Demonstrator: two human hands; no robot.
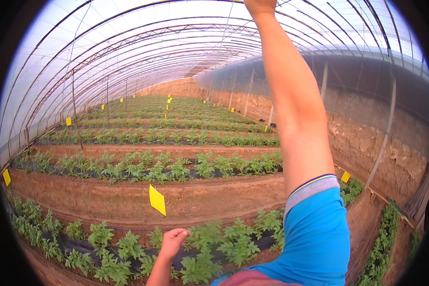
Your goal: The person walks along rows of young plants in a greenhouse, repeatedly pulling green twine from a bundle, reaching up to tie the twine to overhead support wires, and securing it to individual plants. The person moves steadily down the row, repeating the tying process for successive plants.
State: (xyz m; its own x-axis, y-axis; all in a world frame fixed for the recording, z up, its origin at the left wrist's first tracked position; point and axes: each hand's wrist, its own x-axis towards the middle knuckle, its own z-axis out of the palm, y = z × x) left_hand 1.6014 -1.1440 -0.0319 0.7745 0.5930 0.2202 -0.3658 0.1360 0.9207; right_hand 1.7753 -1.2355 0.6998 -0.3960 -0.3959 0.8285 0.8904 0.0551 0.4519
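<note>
My left hand [173, 243] is low in the view, above a row of leafy green plants [203, 234]. Its thumb and forefinger are pinched together; anything as fine as a thread between them is too faint to make out. High overhead reaches my right arm, in a blue short sleeve [316, 228]. The picture's top edge cuts off my right hand [261, 6] near the roof's metal frame, hiding its fingers. A thin string [220, 46] hangs from the roof left of the raised arm. The nearest plants stand along black plastic film [71, 245].
A yellow card [157, 200] hangs over the bare soil path [93, 193] ahead; more cards hang farther off. Several plant rows [157, 166] cross the greenhouse. Slim posts [75, 111] stand at left, and an earthen wall [382, 146] with a leaning pole [384, 136] at right.
</note>
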